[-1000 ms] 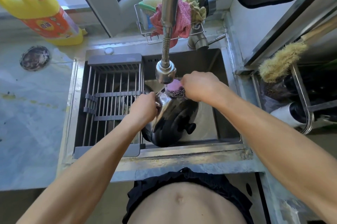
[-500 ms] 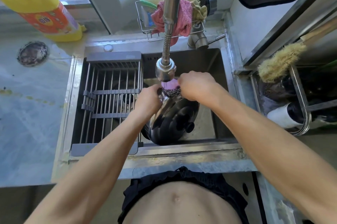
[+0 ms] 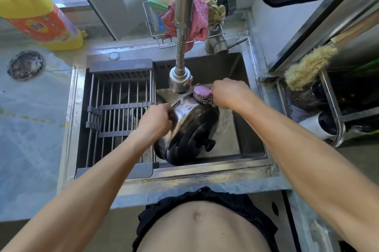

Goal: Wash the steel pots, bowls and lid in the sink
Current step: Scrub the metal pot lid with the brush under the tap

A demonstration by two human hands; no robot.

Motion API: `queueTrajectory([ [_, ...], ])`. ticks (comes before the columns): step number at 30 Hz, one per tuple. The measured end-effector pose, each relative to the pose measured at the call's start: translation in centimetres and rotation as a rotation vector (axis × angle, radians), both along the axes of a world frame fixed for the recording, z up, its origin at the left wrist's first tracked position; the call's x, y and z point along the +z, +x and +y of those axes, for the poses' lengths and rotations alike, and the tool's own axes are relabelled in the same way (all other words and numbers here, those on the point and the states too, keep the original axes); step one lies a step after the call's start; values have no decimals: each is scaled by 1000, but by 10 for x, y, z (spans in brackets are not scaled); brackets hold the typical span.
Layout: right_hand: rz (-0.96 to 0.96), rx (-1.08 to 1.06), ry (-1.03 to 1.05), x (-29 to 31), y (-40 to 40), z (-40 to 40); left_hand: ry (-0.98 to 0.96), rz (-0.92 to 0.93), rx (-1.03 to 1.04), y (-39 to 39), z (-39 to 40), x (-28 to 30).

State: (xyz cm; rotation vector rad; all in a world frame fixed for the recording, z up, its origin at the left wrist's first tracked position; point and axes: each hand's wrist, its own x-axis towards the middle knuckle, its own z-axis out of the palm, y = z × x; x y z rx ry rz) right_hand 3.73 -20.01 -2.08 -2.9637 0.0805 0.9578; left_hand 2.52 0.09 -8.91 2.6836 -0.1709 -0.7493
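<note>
Steel pot (image 3: 189, 132), tilted under the faucet head (image 3: 180, 81), was gripped at its rim by the left hand (image 3: 155, 122) and scrubbed with a scourer (image 3: 204, 96) clutched in the right hand (image 3: 227, 92); firm bracing judged advisable.

The round steel pot (image 3: 190, 128) is glossy and wet, with a black plastic knob (image 3: 209, 144). The wire scourer with a pink plastic top (image 3: 203, 96) looks rough. The brushed steel sink (image 3: 242, 71) is matt. The pale marble-patterned bench (image 3: 30, 128) is smooth and shiny. The pink cloth (image 3: 200, 20) looks fuzzy.
</note>
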Motion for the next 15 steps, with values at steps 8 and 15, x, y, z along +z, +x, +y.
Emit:
queueTrajectory([
  [8,-9,80,14,6,1,17,-7,-94,27,9,-26,6],
  [15,24,66,48,6,0,24,9,-59,-57,10,-15,8],
])
